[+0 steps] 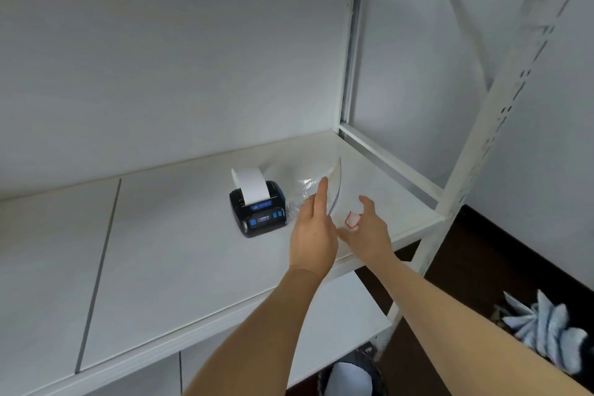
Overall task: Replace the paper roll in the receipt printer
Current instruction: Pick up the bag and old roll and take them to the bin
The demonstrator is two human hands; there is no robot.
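A small black receipt printer [258, 211] with blue buttons stands on the white shelf [160, 235], a strip of white paper [251, 185] rising out of its top. Just right of it lies a clear plastic bag [316, 185]. My left hand [313, 228] reaches over the bag with fingers extended, touching it. My right hand [369, 228] hovers open beside it, next to a small white item with a red edge [352, 220] on the shelf. Whether that item is a paper roll is unclear.
White metal uprights [501, 106] frame the shelf's right end, and another shelf board runs overhead. A lower shelf [337, 325] sits below. On the dark floor at the right lies a bundle of blue-white cloth [546, 328].
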